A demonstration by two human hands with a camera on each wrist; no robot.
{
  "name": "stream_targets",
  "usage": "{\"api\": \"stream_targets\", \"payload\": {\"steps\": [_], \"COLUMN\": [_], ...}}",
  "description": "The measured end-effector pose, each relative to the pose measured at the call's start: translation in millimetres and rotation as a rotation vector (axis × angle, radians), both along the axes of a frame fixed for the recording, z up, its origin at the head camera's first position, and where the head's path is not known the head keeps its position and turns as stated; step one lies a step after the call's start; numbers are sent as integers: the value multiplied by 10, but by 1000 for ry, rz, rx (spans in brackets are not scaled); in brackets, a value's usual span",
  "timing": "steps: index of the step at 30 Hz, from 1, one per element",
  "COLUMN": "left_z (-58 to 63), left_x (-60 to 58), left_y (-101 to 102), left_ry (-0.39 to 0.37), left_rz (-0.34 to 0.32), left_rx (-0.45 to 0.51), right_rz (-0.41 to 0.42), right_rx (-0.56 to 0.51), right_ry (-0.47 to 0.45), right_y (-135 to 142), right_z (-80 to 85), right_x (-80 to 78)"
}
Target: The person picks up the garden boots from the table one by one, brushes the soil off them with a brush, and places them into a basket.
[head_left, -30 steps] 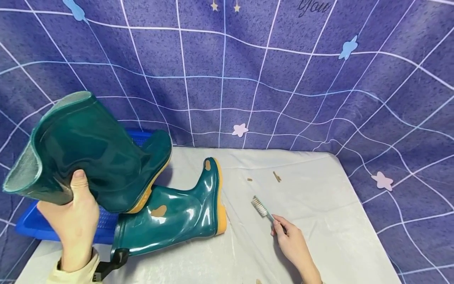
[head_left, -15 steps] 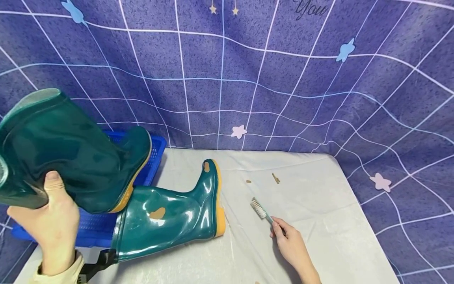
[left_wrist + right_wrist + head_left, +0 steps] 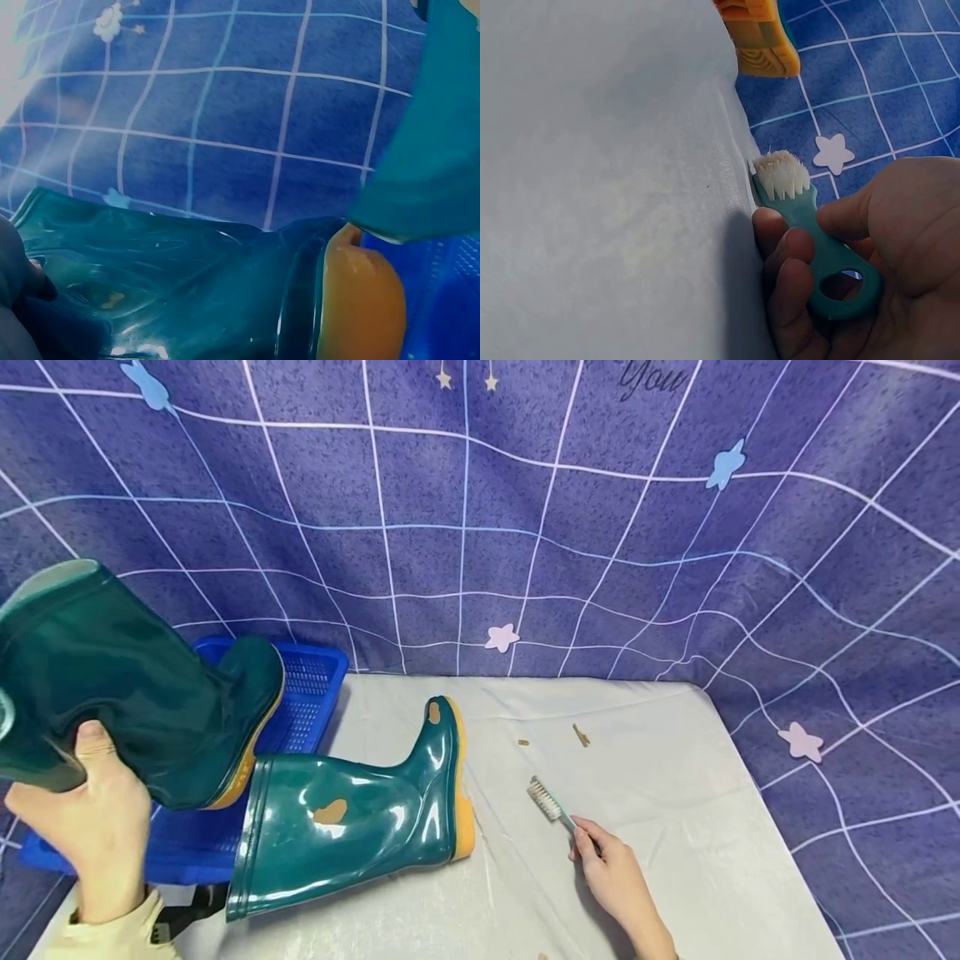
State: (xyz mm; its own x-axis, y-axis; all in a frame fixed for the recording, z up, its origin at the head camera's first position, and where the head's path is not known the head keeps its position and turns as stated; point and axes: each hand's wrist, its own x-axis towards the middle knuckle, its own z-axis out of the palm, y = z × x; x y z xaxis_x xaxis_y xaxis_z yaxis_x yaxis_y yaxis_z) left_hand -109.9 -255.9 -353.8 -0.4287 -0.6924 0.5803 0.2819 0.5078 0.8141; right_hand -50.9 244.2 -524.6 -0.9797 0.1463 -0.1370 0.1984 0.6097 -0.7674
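My left hand (image 3: pixel 101 822) grips the shaft of a dark green rain boot (image 3: pixel 120 668) with a yellow sole, thumb on its near side. This boot is held tilted above a blue basket, toe toward the right. A second green rain boot (image 3: pixel 360 818) lies on its side on the table, with brown patches on its shaft and toe. In my right hand (image 3: pixel 611 868) is a scrub brush (image 3: pixel 549 802) with a green handle and pale bristles. The right wrist view shows thumb and fingers around the handle of the brush (image 3: pixel 821 255).
The blue basket (image 3: pixel 307 693) stands at the left, partly behind the held boot. Small brown bits (image 3: pixel 581 735) lie on the white-covered table (image 3: pixel 675 760) beyond the brush. A purple gridded curtain (image 3: pixel 480 485) rises behind the table.
My left hand has moved left with its boot, baring more of the basket and of the lying boot's shaft. My right hand with the brush has stayed nearly still.
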Motion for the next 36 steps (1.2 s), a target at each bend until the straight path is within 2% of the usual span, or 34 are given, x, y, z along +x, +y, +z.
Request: {"api": "stream_targets", "payload": {"steps": [4, 9, 12, 17, 21, 24, 26, 29, 32, 34, 36], "left_z": [-62, -66, -109, -236, -328, -441, -537, -616, -622, -605, -588], "left_x": [-31, -47, -67, -104, -124, -143, -158, -151, -141, -123, -80], "left_y": [-5, -33, -117, -289, -376, -452, -521, -597, -668, -707, -741], "left_ry": [-9, -84, -140, -203, -311, -383, -400, -385, -409, -449, -522], "left_rz": [14, 44, 59, 96, 132, 151, 162, 153, 122, 100, 98], "left_rx": [57, 114, 119, 116, 179, 210, 204, 205, 218, 223, 206], "right_rz": [1, 3, 3, 5, 8, 11, 12, 15, 10, 6, 5], "right_rx": [11, 28, 24, 13, 10, 7, 6, 12, 23, 29, 33], "right_ry": [2, 8, 8, 9, 11, 13, 12, 11, 9, 11, 15], "right_y": [-4, -5, -6, -3, 6, 5, -1, -7, -7, -7, -9], "right_z": [-2, 13, 19, 6, -5, -1, 0, -12, -17, -13, -6], "right_x": [1, 2, 4, 4, -5, -10, -12, -14, -14, -15, -17]}}
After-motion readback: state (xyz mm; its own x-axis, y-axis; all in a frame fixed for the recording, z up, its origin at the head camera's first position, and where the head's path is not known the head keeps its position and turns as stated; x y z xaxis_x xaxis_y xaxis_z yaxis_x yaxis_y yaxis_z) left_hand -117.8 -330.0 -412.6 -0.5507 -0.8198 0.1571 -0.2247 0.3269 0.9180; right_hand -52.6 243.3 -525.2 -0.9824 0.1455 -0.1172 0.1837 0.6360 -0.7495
